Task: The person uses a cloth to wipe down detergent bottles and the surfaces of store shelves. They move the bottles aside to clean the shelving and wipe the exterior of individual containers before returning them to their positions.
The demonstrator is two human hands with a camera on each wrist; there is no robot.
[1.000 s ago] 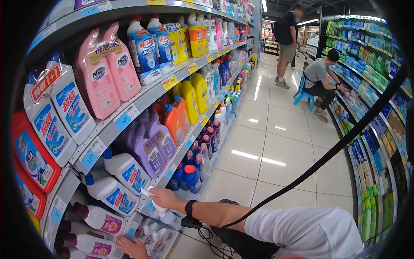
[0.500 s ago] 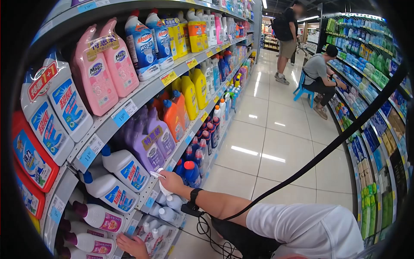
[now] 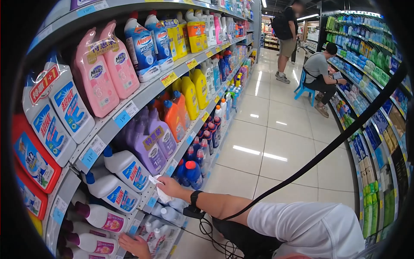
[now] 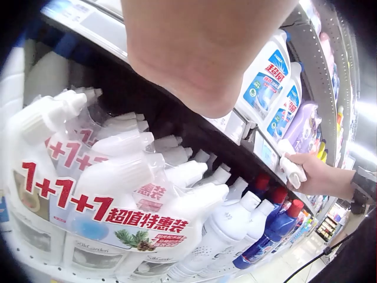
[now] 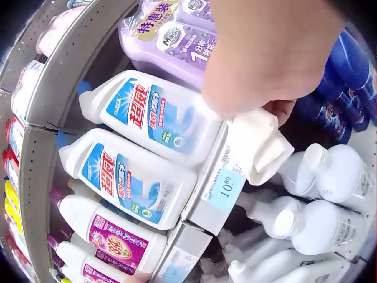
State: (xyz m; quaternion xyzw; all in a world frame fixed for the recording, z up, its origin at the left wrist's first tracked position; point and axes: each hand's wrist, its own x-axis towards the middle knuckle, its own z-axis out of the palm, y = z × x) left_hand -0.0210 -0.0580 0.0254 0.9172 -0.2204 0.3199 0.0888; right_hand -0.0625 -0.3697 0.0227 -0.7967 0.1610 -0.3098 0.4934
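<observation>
In the head view my right hand (image 3: 170, 188) pinches a white cloth (image 3: 163, 194) at the front edge of a shelf, just below the purple bottles (image 3: 152, 151). The right wrist view has that cloth (image 5: 259, 147) over the shelf edge beside a blue 10.80 price label (image 5: 227, 187), with the fingers partly hidden behind the hand. Lower down, my left hand (image 3: 135, 246) rests with fingers extended at the edge beside white bottles with purple caps (image 3: 103, 217). In the left wrist view the left hand (image 4: 194, 59) is close to the lens, its fingers not distinguishable.
White bottles with blue caps (image 3: 133, 170) lie tilted on the shelf. Below are wrapped white bottles (image 4: 88, 194) and red-capped blue bottles (image 3: 194, 175). A black cable (image 3: 319, 159) crosses the view. Along the aisle (image 3: 276, 142), one person stands and another sits on a blue stool (image 3: 307, 91).
My right hand and the cloth have shifted right and slightly up along the shelf edge. The left hand has barely moved. The seated person now holds up a small item.
</observation>
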